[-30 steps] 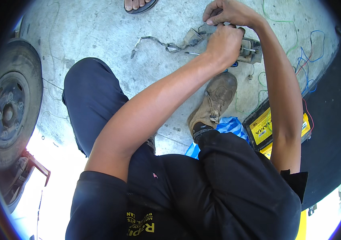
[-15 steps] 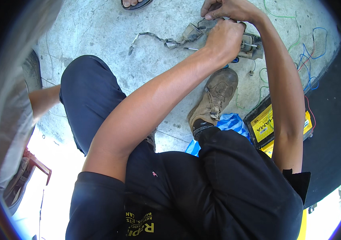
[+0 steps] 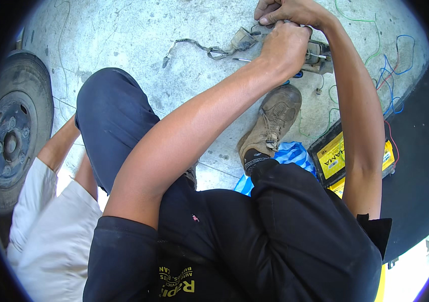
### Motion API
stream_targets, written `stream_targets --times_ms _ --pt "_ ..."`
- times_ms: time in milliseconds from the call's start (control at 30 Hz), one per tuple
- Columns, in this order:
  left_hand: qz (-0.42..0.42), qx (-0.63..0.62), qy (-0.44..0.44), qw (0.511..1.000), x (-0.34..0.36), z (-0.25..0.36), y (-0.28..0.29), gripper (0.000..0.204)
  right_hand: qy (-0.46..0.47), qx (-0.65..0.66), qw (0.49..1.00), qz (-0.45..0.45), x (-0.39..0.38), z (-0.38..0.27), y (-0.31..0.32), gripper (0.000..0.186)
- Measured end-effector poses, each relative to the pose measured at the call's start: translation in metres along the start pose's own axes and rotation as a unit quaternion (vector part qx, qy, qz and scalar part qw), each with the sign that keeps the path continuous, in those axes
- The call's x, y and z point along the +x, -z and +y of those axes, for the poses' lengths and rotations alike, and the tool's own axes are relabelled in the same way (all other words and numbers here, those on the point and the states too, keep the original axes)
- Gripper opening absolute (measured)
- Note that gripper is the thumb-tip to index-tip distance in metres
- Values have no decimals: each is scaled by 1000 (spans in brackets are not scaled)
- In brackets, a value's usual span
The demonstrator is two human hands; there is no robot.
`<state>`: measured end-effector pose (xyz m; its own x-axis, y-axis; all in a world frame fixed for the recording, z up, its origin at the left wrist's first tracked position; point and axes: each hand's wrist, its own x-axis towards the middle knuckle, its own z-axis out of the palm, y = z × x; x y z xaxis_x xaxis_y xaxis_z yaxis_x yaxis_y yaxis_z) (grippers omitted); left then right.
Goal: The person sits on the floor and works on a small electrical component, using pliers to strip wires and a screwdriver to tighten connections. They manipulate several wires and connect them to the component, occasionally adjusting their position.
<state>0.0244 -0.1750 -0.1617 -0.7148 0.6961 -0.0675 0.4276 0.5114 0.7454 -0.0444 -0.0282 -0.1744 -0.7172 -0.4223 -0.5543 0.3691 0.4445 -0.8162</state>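
Note:
My left hand (image 3: 286, 48) is closed over a grimy metal assembly (image 3: 318, 56) on the concrete floor. Its fingertips are hidden, so what it grips cannot be made out. Just beyond it, my right hand (image 3: 295, 11) has thumb and fingers pinched at a thin dark wire (image 3: 256, 26). That wire runs down toward a dirty grey plug-like piece (image 3: 243, 40). From this piece a dark taped cable (image 3: 194, 44) trails left along the floor. A thin metal rod (image 3: 241, 60) pokes out from behind my left wrist. Blue-handled tools partly show under the wrist.
My brown shoe (image 3: 275, 113) stands just below the assembly. A yellow-labelled case (image 3: 333, 156) and a blue-and-white striped bag (image 3: 295, 156) lie near it. Loose coloured wires (image 3: 389, 75) spread at right. At left are a wheel (image 3: 10, 141) and another person's light sleeve (image 3: 38, 194).
At left, the other person has shifted, so the wheel and more light clothing now show. The sandalled foot at the top is gone. My hands stay at nearly the same spot.

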Motion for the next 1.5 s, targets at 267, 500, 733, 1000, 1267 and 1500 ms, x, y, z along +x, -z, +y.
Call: stream_targets --times_ms 267,500,733,1000,1267,1500 --pt "18 2 0 1000 -1 1 -3 26 -14 -66 998 9 -3 -9 2 32" --pt "5 7 -2 1000 0 0 -2 26 -11 -36 999 11 -9 -14 1 30" --pt "14 8 2 1000 0 0 -1 26 -7 -24 1000 14 -5 -13 -2 27" --pt "23 -2 -16 1000 1 -2 -2 23 1 -58 998 11 0 -6 -3 30" --pt "23 -8 -14 1000 -1 -2 -1 24 35 -63 997 4 2 0 -1 31" --pt "18 -4 -19 1000 0 -3 -1 25 0 -35 999 20 -2 -4 -3 29"
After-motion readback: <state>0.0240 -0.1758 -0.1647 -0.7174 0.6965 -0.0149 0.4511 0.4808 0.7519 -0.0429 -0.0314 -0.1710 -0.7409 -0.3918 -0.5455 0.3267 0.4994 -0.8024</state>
